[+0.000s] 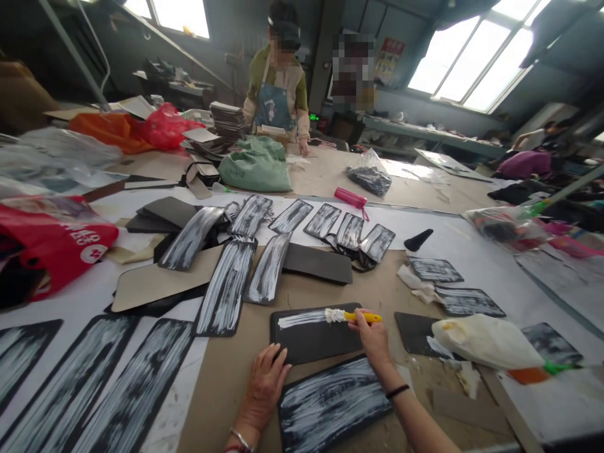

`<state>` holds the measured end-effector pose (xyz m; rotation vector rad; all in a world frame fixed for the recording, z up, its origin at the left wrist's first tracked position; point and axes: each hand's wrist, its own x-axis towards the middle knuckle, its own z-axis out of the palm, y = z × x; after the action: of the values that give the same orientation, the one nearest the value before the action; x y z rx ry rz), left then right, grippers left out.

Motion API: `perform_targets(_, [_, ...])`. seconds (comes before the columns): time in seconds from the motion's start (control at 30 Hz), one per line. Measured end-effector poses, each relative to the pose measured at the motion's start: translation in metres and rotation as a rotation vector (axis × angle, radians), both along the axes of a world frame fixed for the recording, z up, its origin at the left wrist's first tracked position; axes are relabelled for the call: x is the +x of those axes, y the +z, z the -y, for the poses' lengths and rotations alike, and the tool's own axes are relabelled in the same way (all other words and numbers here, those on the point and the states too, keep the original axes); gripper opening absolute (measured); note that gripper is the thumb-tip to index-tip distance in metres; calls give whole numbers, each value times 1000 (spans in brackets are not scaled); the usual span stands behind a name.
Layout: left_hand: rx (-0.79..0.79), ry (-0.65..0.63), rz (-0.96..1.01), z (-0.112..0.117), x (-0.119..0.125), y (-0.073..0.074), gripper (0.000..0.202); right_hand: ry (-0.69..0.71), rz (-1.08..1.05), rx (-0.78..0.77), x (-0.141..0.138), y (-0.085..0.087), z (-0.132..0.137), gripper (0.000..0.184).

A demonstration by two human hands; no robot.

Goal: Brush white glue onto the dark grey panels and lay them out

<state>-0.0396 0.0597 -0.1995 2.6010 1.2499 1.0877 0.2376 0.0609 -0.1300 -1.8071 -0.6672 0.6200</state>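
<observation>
My right hand (pixel 372 336) grips the yellow handle of a paintbrush (pixel 336 315), its bristles thick with white paste. Those bristles touch a black rectangular panel (pixel 321 343), where one white streak runs along the upper left part. At the panel's lower left corner my left hand (pixel 264 384) rests with its fingers stretched out, holding nothing. Just below lies another black panel (pixel 335 402), brushed over with white and partly covered by my right forearm. To the right, a white plastic bottle (pixel 486 341) lies on its side over a dark panel (pixel 415 332).
Several white-streaked panels (pixel 226 286) lie at the left and centre, some on grey boards (pixel 316 263). Beyond them are a pink flask (pixel 350 197) and a green cloth bundle (pixel 257 165). A red bag (pixel 56 242) sits left. Another person (pixel 278 94) stands across the table.
</observation>
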Motion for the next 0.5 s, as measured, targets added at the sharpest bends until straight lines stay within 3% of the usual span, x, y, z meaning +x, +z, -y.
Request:
perform_targets(0.13, [25, -11, -6, -1, -1, -4, 33, -58, 101, -135, 48, 4, 8, 56])
perform_targets(0.27, [32, -24, -24, -1, -2, -3, 34, -104, 155, -194, 76, 8, 14, 53])
perform_targets(0.4, [35, -29, 12, -2, 0, -1, 34, -144, 162, -185, 85, 18, 23, 53])
perform_targets(0.5, [-19, -20, 82, -1, 2, 4, 32, -124, 115, -109, 69, 29, 32, 50])
